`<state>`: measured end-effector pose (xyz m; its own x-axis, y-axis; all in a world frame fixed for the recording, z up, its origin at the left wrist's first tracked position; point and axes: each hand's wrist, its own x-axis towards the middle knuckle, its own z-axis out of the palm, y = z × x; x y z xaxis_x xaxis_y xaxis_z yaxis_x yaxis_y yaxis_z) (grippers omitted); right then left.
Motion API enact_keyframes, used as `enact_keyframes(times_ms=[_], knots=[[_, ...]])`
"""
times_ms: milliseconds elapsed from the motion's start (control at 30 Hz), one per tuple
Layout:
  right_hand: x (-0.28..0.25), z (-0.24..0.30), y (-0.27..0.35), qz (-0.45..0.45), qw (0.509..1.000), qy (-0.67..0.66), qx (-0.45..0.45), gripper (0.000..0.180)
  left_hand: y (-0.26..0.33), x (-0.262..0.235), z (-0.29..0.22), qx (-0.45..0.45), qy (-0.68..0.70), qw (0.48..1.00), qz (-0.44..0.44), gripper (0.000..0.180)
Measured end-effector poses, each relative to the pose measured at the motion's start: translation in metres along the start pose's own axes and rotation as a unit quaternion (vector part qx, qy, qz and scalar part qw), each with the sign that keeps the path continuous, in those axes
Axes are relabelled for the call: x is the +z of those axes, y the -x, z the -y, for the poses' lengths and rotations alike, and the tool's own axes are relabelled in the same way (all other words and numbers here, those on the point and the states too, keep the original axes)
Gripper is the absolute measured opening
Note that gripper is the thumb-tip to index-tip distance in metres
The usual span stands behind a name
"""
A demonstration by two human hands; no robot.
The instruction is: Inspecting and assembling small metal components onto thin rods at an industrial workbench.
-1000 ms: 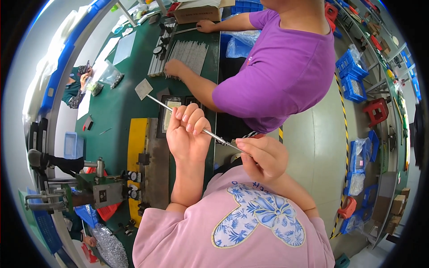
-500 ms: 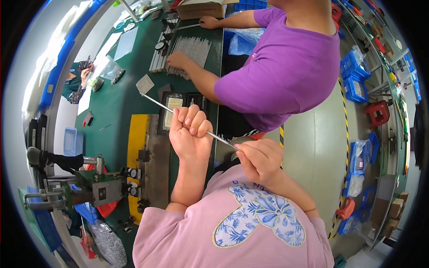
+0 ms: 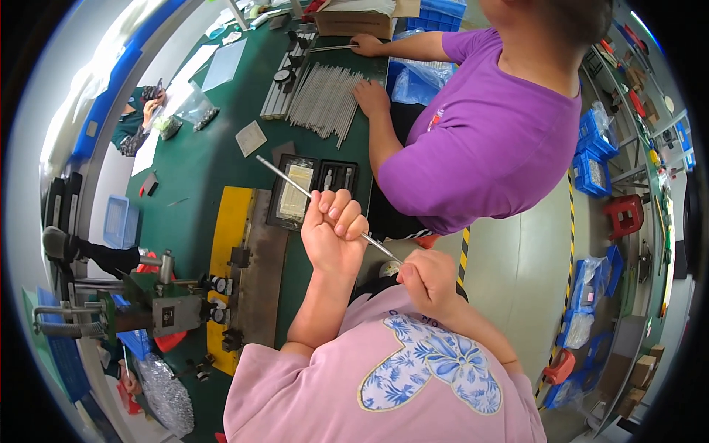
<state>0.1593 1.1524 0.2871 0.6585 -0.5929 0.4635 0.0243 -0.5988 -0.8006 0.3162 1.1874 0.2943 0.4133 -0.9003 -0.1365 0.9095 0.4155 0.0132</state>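
Note:
A slim, shiny metal rod [image 3: 284, 176] slants in front of my chest, its far end up and to the left over the bench. My left hand [image 3: 336, 230] is wrapped round its middle, palm side up and fingers curled over it. At the rod's lower right end, my right hand [image 3: 430, 280] is closed in a pinch with the thumb on top. The fingers hide that end, so I cannot tell if a thinner piece is held there. Behind the rod lies an open black case [image 3: 354, 176] with a measuring tool in it.
Many similar rods [image 3: 325, 100] lie on the green bench [image 3: 214, 159], beside a person in a purple shirt [image 3: 487, 125]. A fixture with dial gauges [image 3: 218, 284] and a yellow-edged metal plate [image 3: 258, 295] stands at left. Blue bins [image 3: 591, 173] line the right side.
The view has shifted, and more of the rod's near end is covered by my right hand. The purple-shirted person's nearer hand has drawn to the right, off the rods' middle.

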Motion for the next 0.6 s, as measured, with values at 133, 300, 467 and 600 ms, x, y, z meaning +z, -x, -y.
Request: enact_keyframes(times_ms=[133, 300, 467, 600], knots=[[-0.007, -0.002, 0.003, -0.054, 0.996, 0.045, -0.059, 0.013, -0.025, -0.014, -0.023, 0.053, 0.01, 0.998, -0.04, 0.031], [-0.016, -0.017, 0.013, -0.077, 0.992, 0.057, 0.08, 0.025, -0.092, -0.049, -0.083, 0.07, -0.327, 0.922, -0.193, 0.021], [-0.032, -0.03, 0.055, -0.069, 0.965, 0.092, 0.237, 0.024, -0.19, -0.15, -0.168, 0.244, -0.848, 0.427, -0.198, 0.023], [-0.043, -0.027, 0.096, -0.152, 0.906, 0.172, 0.355, 0.027, -0.236, -0.132, -0.159, 0.162, -0.915, 0.33, -0.165, 0.029]])
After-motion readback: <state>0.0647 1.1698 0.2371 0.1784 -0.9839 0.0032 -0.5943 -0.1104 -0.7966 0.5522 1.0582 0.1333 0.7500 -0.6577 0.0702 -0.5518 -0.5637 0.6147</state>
